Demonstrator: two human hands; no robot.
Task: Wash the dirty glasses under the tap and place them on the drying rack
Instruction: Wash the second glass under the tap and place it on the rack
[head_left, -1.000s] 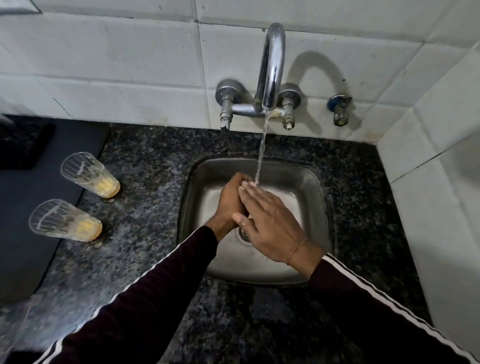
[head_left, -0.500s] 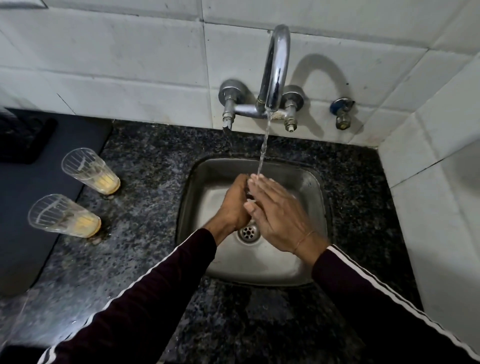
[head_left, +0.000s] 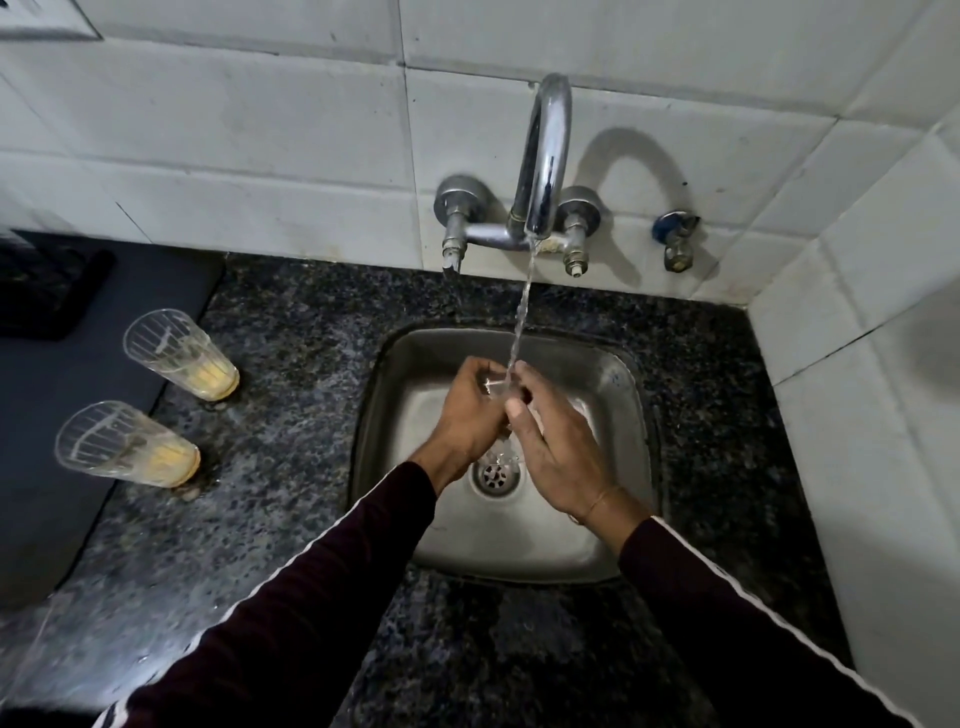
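While your dark sleeves (head_left: 322, 587) with their white stripes reach in from the near edge, both hands meet over the steel sink (head_left: 631, 415), just above the drain (head_left: 494, 474). Your left hand (head_left: 470, 410) curls its grip around a clear glass (head_left: 493, 385); only a sliver of the rim and wall shows between the two hands, so you cannot tell for sure which way its long axis runs, though the visible rim sits at the far end, up toward the stream. Your right hand (head_left: 558, 457) lies against the glass from the other side, fingers (head_left: 524, 382) extended and pressed to it rather than wrapped around it. Water (head_left: 522, 312) falls in a thin stream onto the spot where the fingertips meet the glass, and a little runs off below into the drain.

To your left, on the speckled dark granite surface (head_left: 291, 374), two more dirty glasses stand upright at the edge of a dark mat (head_left: 78, 426). The nearer dirty glass (head_left: 127, 444) and the farther dirty glass (head_left: 179, 353) both have ribbed walls, mouths up, and a yellow residue in the bottom; they sit near each other without touching.

Farther back, the chrome tap (head_left: 543, 161) arches out of the white tiled wall (head_left: 234, 130), with a small valve (head_left: 675, 241) to its right.
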